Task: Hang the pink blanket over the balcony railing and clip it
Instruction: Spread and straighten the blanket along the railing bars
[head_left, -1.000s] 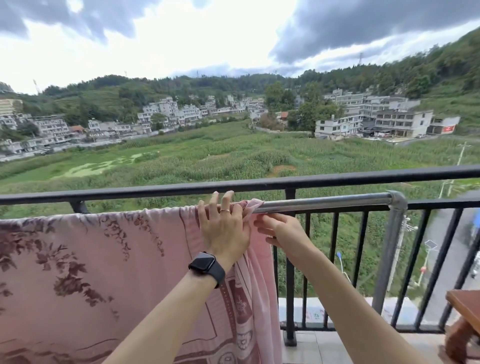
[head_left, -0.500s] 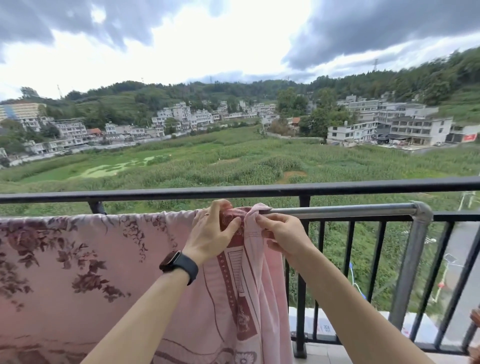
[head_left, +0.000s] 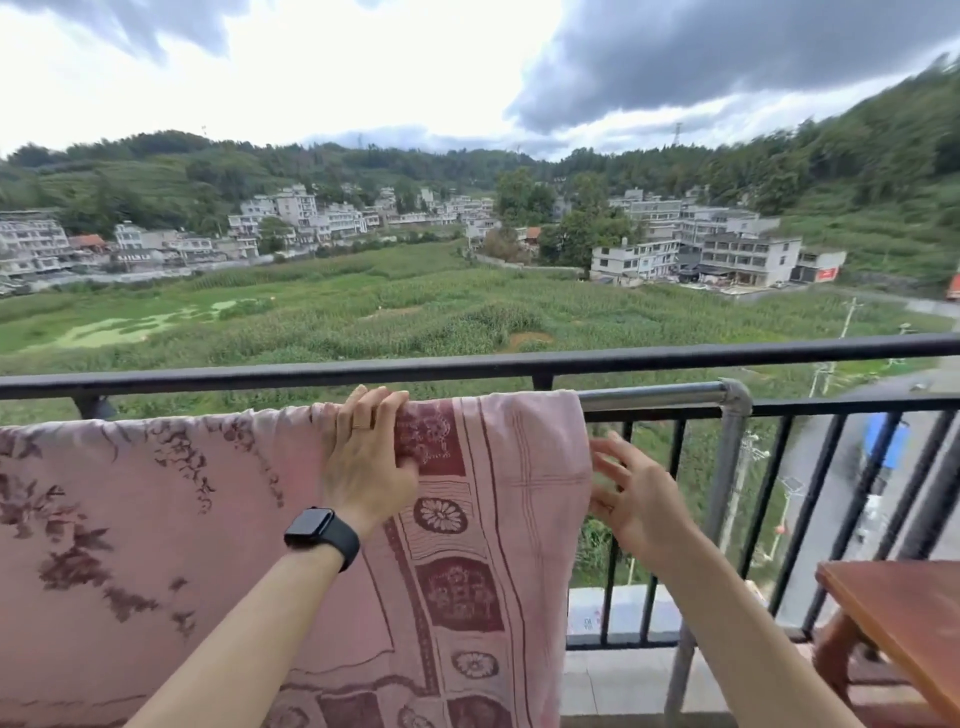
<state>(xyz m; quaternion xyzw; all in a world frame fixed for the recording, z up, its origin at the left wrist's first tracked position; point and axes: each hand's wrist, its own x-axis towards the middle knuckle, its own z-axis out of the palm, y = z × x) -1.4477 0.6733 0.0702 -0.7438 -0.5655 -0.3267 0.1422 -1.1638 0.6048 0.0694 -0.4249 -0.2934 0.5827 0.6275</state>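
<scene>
The pink blanket with dark red flowers and a patterned border hangs over the silver metal rail just inside the black balcony railing. My left hand, with a ring and a black watch on the wrist, rests over the blanket's top fold on the rail, fingers draped over it. My right hand is beside the blanket's right edge, fingers spread and touching the edge. The blanket's right border lies flat and spread out. No clip is in view.
The silver rail ends in an elbow and post right of the blanket. A wooden table corner juts in at the lower right. Beyond the black bars lie fields, houses and a road far below.
The bunched right end of the blanket has been pulled rightward along the rail and spread flat. My right hand let go of the top edge and dropped beside the blanket's right edge.
</scene>
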